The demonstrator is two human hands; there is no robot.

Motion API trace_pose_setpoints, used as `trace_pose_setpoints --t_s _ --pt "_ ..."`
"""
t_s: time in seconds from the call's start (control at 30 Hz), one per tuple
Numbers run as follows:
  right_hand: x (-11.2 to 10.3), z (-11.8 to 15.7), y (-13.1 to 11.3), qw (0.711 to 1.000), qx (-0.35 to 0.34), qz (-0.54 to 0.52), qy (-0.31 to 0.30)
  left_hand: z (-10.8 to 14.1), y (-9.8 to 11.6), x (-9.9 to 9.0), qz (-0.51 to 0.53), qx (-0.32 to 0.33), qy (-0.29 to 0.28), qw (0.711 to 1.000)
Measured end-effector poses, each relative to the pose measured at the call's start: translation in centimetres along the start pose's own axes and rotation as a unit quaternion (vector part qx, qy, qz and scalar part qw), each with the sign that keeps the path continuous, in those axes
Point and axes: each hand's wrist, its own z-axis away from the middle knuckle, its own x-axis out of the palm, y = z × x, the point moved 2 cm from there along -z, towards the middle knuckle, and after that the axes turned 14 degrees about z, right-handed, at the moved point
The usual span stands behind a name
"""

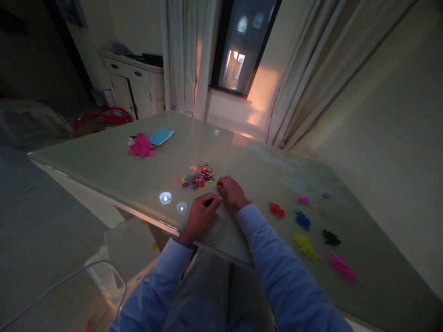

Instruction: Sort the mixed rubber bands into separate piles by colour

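A loose heap of mixed-colour rubber bands (199, 178) lies on the glossy table in front of me. My right hand (233, 191) is at the heap's right edge, fingers closed in a pinch with a thin yellow band (213, 186) at their tips. Nearer to me, my left hand (201, 214) rests low over the table, thumb and forefinger pressed together. What it holds, if anything, is too small to make out. Single-colour piles sit to the right: red (276, 210), blue (302, 220), yellow (305, 246), black (331, 237) and pink (342, 267).
Farther left on the table (97, 161) lie a crumpled pink piece (141, 145) and a blue face mask (161, 136). A smaller pink clump (302, 198) is beyond the blue pile. A white cabinet (138, 83) and curtains stand behind; a cable (69, 279) runs at lower left.
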Motion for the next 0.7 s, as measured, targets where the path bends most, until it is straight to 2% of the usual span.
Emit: trace_pose_setpoints --t_s 0.4,0.57,0.7 --pt "0.7 -1.0 0.0 1.000 -0.005 0.005 -0.012 0.0 -0.1 -0.2 -0.028 -0.006 0.001 1.000" --pt "0.7 -0.8 -0.1 0.999 0.007 -0.038 -0.007 -0.1 -0.2 -0.2 -0.022 -0.008 0.004 1.000" --pt "0.3 0.4 -0.2 0.993 0.043 -0.111 0.021 -0.1 0.0 -0.3 -0.027 -0.013 0.007 1.000"
